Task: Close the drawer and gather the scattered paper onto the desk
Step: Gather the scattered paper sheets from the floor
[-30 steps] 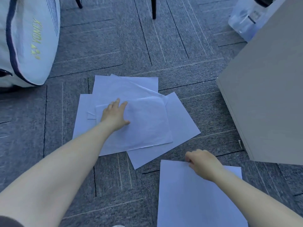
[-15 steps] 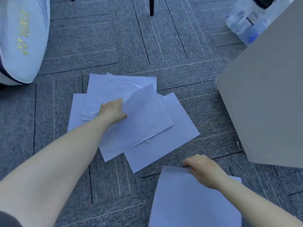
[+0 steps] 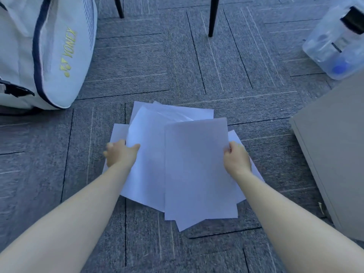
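Several white paper sheets (image 3: 153, 154) lie overlapped in one loose pile on the grey carpet at the middle of the view. A single sheet (image 3: 197, 170) rests on top of the pile at its right side, and my right hand (image 3: 236, 158) pinches its right edge. At the pile's left edge my left hand (image 3: 120, 154) grips the sheets, thumb on top. The grey cabinet (image 3: 334, 154) that stands at the right shows only a plain side; no drawer front is visible.
A white sports bag (image 3: 43, 54) with yellow lettering stands at the back left. Two dark chair legs (image 3: 212, 16) rise at the back centre. A clear plastic container (image 3: 334, 42) sits behind the cabinet at the back right. Grey carpet tiles surround the pile.
My right hand carried the separate near sheet up and left onto the pile. My left hand slid from the top of the pile to its left edge and took hold.
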